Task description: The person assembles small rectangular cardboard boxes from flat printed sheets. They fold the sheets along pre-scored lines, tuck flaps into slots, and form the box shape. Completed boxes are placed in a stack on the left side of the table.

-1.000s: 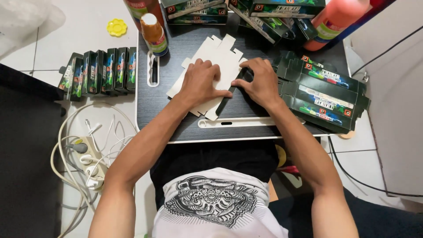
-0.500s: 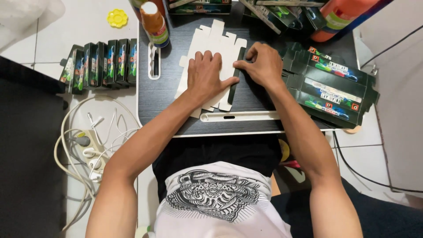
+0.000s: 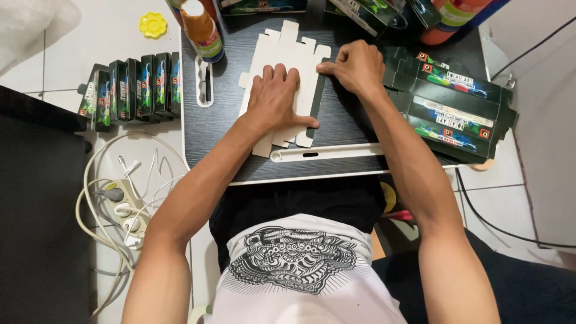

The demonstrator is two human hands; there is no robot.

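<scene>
A flat, unfolded white cardboard box blank point(image 3: 282, 57) lies printed side down on the small black lap table point(image 3: 348, 129). My left hand point(image 3: 277, 99) presses flat on the middle of the blank, fingers spread. My right hand point(image 3: 358, 67) pinches the blank's right-hand flap, which stands folded up along its dark edge point(image 3: 315, 103).
A pile of flat printed dark-green box blanks point(image 3: 456, 114) lies at the table's right. Several folded boxes point(image 3: 135, 90) stand in a row on the floor at left. An orange bottle point(image 3: 201, 30), a yellow lid point(image 3: 152, 24) and a power strip with white cables point(image 3: 123, 207) are nearby.
My left hand has slid up onto the blank's middle. My right hand has moved up along the right flap, folding it upward.
</scene>
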